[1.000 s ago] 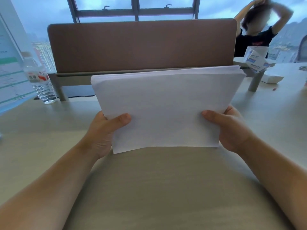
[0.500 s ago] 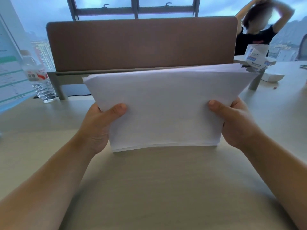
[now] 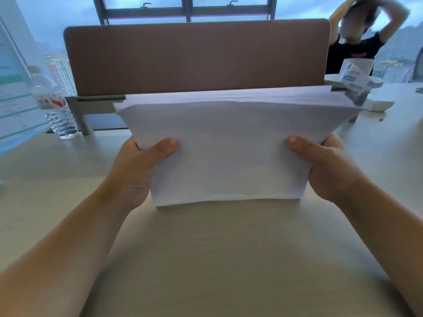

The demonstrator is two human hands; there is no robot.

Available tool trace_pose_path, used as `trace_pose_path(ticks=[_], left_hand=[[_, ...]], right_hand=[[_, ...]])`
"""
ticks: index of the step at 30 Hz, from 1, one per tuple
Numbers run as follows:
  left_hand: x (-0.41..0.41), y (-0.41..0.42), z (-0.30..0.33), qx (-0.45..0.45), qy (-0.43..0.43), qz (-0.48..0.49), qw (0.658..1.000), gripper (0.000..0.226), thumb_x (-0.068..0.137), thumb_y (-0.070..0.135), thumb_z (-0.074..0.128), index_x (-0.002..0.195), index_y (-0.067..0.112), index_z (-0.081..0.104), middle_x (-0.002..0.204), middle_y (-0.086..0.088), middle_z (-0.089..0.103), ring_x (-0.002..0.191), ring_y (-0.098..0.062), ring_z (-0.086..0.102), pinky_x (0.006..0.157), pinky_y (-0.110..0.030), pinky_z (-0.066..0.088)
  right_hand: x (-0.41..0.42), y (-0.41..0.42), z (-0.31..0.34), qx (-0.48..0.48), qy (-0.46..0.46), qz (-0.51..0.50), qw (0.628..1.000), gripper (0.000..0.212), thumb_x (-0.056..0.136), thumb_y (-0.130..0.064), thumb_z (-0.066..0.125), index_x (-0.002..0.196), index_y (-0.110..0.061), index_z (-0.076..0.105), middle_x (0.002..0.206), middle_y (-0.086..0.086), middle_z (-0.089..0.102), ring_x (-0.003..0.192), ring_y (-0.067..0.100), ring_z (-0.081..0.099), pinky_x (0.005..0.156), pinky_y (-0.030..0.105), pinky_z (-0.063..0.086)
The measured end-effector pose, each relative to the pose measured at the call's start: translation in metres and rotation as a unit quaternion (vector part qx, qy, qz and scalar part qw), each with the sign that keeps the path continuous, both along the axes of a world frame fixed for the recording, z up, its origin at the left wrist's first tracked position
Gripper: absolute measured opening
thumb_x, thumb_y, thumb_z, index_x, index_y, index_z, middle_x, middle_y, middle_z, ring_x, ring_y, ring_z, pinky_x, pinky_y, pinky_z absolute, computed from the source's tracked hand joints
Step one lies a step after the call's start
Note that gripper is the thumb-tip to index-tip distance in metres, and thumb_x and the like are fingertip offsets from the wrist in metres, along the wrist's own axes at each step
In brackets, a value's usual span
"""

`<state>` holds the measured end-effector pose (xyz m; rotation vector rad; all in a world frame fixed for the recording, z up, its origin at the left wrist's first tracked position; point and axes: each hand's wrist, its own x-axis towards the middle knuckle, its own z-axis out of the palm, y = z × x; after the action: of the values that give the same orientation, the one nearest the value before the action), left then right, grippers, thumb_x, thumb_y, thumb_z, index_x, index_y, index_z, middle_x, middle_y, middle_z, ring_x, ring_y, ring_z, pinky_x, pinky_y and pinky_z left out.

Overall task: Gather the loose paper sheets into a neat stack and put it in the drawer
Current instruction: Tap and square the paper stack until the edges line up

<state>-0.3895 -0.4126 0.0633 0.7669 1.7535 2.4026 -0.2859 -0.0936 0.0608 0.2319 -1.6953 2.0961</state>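
Note:
A thick stack of white paper sheets (image 3: 231, 152) stands on its long bottom edge on the beige desk (image 3: 217, 259), leaning away from me. My left hand (image 3: 139, 170) grips its left side, thumb on the front face. My right hand (image 3: 325, 165) grips the right side the same way. The top edges of the sheets are slightly uneven. No drawer is in view.
A brown partition panel (image 3: 196, 56) stands behind the paper. A water bottle (image 3: 55, 104) is at the back left beside a printed board (image 3: 13, 97). A tissue box (image 3: 357, 76) and a white box (image 3: 377, 104) lie at the back right, where another person sits.
The stack has come nearer to me and stands more upright, its bottom edge now on the desk. Both hands keep their grip on its sides.

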Motion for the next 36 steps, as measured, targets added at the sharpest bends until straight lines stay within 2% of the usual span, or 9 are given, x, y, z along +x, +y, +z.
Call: trace_pose_path(ticks=[3,7,11,16,20,23,29,32,36], left_hand=[[0.0,0.003,-0.007,-0.014,-0.003,0.01,1.0,0.044,0.078,0.02,0.083,0.121,0.018,0.074,0.115,-0.004,0.08,0.102,-0.023,0.077,0.082,-0.035,0.063],[0.004,0.006,-0.01,-0.017,-0.007,0.013,1.0,0.07,0.052,0.043,0.101,0.114,0.019,0.08,0.116,-0.007,0.081,0.103,-0.025,0.078,0.08,-0.033,0.063],[0.002,0.005,-0.007,0.001,0.008,0.017,1.0,0.051,0.058,0.031,0.099,0.106,0.022,0.083,0.112,-0.003,0.082,0.1,-0.021,0.078,0.08,-0.03,0.062],[-0.003,0.0,-0.001,0.012,0.017,0.017,1.0,0.06,0.071,0.027,0.085,0.128,0.015,0.071,0.12,-0.007,0.078,0.108,-0.028,0.074,0.084,-0.038,0.062],[-0.003,0.001,-0.009,-0.006,0.007,-0.014,1.0,0.046,0.084,0.012,0.073,0.129,0.013,0.069,0.119,-0.006,0.079,0.105,-0.024,0.076,0.083,-0.036,0.062],[0.001,0.005,-0.016,-0.006,-0.018,-0.023,1.0,0.041,0.082,0.01,0.07,0.122,0.013,0.072,0.113,-0.004,0.081,0.1,-0.022,0.078,0.079,-0.032,0.063],[0.002,0.008,-0.011,-0.006,0.002,-0.005,1.0,0.069,0.06,0.037,0.1,0.122,0.02,0.075,0.123,-0.009,0.078,0.112,-0.029,0.075,0.09,-0.038,0.062],[-0.001,0.006,-0.003,0.002,0.02,0.025,0.999,0.049,0.074,0.027,0.091,0.119,0.024,0.074,0.119,-0.005,0.079,0.107,-0.026,0.076,0.09,-0.043,0.063],[-0.004,0.002,-0.005,-0.006,0.012,0.018,1.0,0.043,0.081,0.022,0.079,0.123,0.023,0.071,0.118,-0.005,0.078,0.103,-0.026,0.074,0.082,-0.041,0.062]], right_hand=[[-0.002,-0.001,-0.006,-0.007,-0.011,-0.009,1.0,0.066,0.061,-0.028,0.093,0.12,-0.009,0.069,0.112,0.01,0.077,0.099,0.025,0.073,0.081,0.035,0.06],[0.001,-0.012,-0.01,-0.02,-0.026,-0.021,0.999,0.04,0.07,-0.006,0.071,0.11,-0.009,0.07,0.097,0.003,0.08,0.087,0.018,0.076,0.074,0.03,0.061],[0.002,-0.011,-0.004,-0.023,-0.005,-0.023,0.999,0.046,0.069,-0.01,0.075,0.114,-0.008,0.069,0.102,0.005,0.079,0.092,0.02,0.075,0.076,0.031,0.06],[0.0,-0.001,0.0,0.003,0.0,0.012,1.0,0.082,0.056,-0.034,0.097,0.127,-0.007,0.065,0.119,0.012,0.075,0.107,0.028,0.072,0.085,0.036,0.059],[-0.002,0.002,-0.005,-0.003,-0.011,-0.003,1.0,0.05,0.078,-0.009,0.076,0.126,-0.006,0.064,0.117,0.011,0.075,0.104,0.026,0.072,0.084,0.036,0.059],[-0.001,-0.008,-0.012,-0.006,-0.034,-0.012,0.999,0.039,0.075,-0.003,0.07,0.114,-0.006,0.069,0.102,0.005,0.079,0.091,0.02,0.076,0.075,0.03,0.06],[-0.001,-0.011,-0.011,-0.01,-0.02,0.005,1.0,0.071,0.054,-0.02,0.097,0.118,-0.008,0.071,0.116,0.013,0.076,0.104,0.029,0.073,0.085,0.037,0.061],[-0.001,-0.009,-0.006,0.001,-0.016,0.003,1.0,0.086,0.052,-0.031,0.099,0.127,-0.005,0.065,0.121,0.016,0.073,0.107,0.033,0.071,0.087,0.04,0.06],[-0.001,-0.002,-0.004,-0.009,-0.026,-0.032,0.999,0.062,0.076,-0.015,0.08,0.134,-0.007,0.061,0.116,0.009,0.074,0.101,0.026,0.072,0.079,0.037,0.06]])
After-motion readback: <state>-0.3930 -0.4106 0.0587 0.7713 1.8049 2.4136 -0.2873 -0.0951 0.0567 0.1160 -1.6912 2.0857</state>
